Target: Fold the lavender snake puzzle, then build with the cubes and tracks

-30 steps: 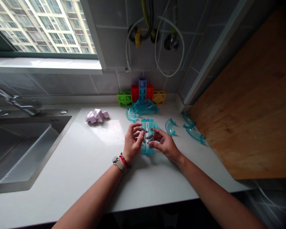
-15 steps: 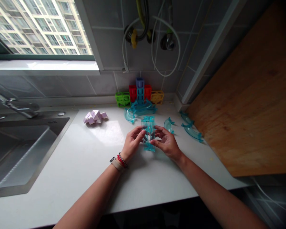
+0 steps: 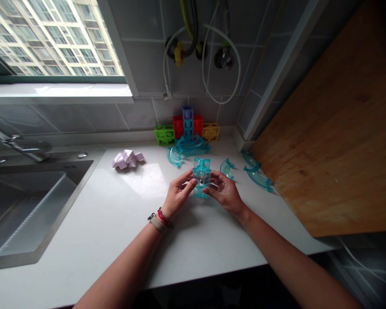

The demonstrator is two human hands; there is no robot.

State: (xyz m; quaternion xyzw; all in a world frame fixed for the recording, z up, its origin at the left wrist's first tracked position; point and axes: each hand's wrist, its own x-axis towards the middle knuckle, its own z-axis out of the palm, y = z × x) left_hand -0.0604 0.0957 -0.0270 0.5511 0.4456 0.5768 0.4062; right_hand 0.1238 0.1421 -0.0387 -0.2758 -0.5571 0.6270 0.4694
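Note:
Between both hands is a clear teal plastic track piece (image 3: 202, 178), held a little above the counter. My left hand (image 3: 179, 191) grips its left side, thumb in front and fingers behind. My right hand (image 3: 224, 191) has hold of the right side in a like grip. Just beyond lies a curved teal track piece (image 3: 226, 168), close to the right fingers. Farther back, several teal curved pieces (image 3: 193, 146) are heaped before a row of stacked blocks: green (image 3: 164, 135), red (image 3: 178, 126), blue (image 3: 188, 122) and yellow (image 3: 211, 131).
A lilac and white folded block puzzle (image 3: 128, 159) lies on the white counter (image 3: 116, 240). At left are a steel sink (image 3: 80, 180) and faucet (image 3: 22, 143). Two more curved teal pieces (image 3: 257, 178) rest by a leaning wooden board (image 3: 334, 141). A white cable (image 3: 238, 77) hangs at the wall.
The teal piece has been tilted in my hands, so it looks shorter and its top end shows more. Both hands keep their hold in nearly the same place.

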